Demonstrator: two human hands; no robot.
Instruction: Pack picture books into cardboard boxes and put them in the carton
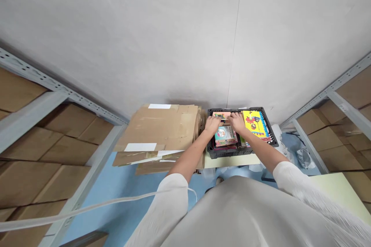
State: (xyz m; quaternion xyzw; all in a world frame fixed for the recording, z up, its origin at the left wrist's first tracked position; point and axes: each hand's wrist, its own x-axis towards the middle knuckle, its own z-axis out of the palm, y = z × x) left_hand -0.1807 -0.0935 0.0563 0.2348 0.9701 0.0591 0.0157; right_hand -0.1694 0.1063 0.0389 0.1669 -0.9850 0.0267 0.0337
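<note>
A black plastic crate (216, 154) holds several colourful booklets. Both my hands reach down into its left half. My left hand (213, 124) has its fingers curled on the left end of an orange-pink booklet (222, 115) at the back. At the right end of that booklet, my right hand (237, 122) closes its fingers on it. Just in front of my fingers lies a stack with a teal-and-white booklet (224, 134) on top. Right of my right hand is a bright yellow booklet (253, 122) with a red figure and a blue edge.
Flattened cardboard boxes (162, 127) are piled left of the crate, partly overhanging the pale table (228, 161). Metal shelves with brown cartons (69, 119) stand on both sides. A grey wall (174, 46) rises behind. A white cord (116, 201) crosses the lower left.
</note>
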